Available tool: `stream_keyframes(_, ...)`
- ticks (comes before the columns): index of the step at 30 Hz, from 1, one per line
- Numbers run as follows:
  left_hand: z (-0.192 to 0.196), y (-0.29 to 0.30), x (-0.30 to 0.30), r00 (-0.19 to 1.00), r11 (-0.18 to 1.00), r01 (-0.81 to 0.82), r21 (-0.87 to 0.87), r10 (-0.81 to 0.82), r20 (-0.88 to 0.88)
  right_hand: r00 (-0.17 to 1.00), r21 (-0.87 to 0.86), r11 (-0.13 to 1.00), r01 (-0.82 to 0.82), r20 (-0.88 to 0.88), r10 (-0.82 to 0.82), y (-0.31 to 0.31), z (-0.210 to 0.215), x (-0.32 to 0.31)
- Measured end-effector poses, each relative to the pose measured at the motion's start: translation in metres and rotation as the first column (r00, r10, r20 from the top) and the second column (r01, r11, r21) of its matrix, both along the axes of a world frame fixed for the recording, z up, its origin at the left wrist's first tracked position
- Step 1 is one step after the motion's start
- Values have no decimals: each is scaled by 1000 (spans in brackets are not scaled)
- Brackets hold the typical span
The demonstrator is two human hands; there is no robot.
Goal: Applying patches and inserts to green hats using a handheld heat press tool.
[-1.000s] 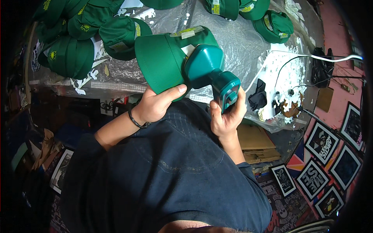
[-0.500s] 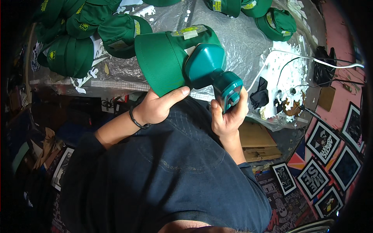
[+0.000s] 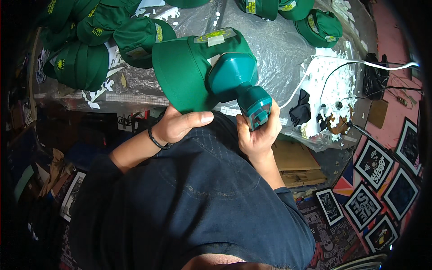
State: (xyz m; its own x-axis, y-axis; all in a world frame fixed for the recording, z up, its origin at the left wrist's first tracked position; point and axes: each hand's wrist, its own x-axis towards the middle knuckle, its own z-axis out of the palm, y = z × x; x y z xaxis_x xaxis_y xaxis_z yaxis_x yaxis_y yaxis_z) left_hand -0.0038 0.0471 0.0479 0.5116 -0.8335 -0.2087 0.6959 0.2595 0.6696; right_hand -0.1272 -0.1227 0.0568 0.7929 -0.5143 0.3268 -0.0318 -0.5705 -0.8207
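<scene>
My left hand (image 3: 183, 125) is closed on the brim of a green bucket hat (image 3: 180, 74), thumb on the near side and fingers hidden behind. The hat is tilted, brim to the left. A yellow print under a clear film, with a pale strip of tape, shows on its crown. In my right hand (image 3: 261, 135) is the handle of a teal hand-held heat press (image 3: 234, 76), fingers wrapped round it. The wide head of the press lies against the right side of the crown and hides that part; a bit of white shows at its edge.
Several green hats (image 3: 81, 65) are piled at the left of the plastic-covered table (image 3: 288, 49), and others (image 3: 318, 29) lie at the far right. White scraps (image 3: 333, 90), a black cloth (image 3: 300, 108) and a white cable (image 3: 382, 72) are on the right. Framed prints (image 3: 373, 164) hang lower right.
The press and my right hand have shifted slightly left and toward me, still against the crown. The hat and my left hand have moved a little left and tilted slightly.
</scene>
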Motion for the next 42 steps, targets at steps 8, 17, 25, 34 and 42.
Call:
stream_keyframes(8,9,1,1,992,999,30,29,-33,118,997,-65,998,-11,78,16,5,-4,-1)
stream_keyframes(17,2,9,-1,982,997,56,47,-64,178,998,-11,1000,-23,62,24,9,-4,-3)
stream_keyframes(25,9,5,-1,975,997,34,68,-48,216,995,-52,999,-5,96,10,9,-4,0)
stream_keyframes(34,5,6,-1,978,997,42,70,-56,200,996,-57,998,0,84,5,9,-8,0)
stream_keyframes(42,2,10,1,973,995,81,64,-93,213,999,3,1000,10,47,-10,12,-13,-3)
